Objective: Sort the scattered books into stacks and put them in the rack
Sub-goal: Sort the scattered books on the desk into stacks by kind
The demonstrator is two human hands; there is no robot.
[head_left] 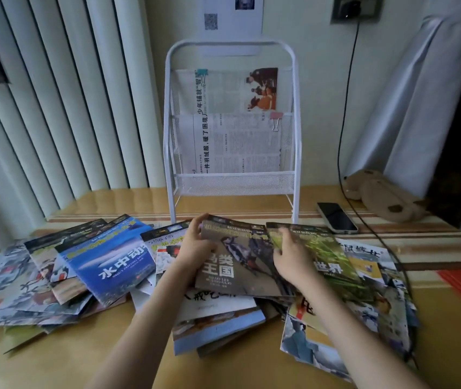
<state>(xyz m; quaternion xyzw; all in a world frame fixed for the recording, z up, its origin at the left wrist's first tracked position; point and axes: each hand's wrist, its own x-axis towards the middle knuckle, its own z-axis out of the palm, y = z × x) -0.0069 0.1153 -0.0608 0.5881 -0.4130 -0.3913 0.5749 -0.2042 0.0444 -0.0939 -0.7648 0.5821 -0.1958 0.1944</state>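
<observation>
Scattered glossy picture books (pixel 55 279) cover the yellow wooden table (pixel 237 369) before the white wire-mesh rack (pixel 233 183). Left hand (pixel 192 248) curls round the brown bird-cover book's (pixel 240 265) left edge; right hand (pixel 291 255) grips its right edge, beside the green book (pixel 333 265).

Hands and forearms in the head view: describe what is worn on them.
Nothing is worn that shows. The left hand and right hand are bare, without gloves, rings or a watch, and both forearms are bare to the frame's bottom edge, with no sleeve in view.
</observation>
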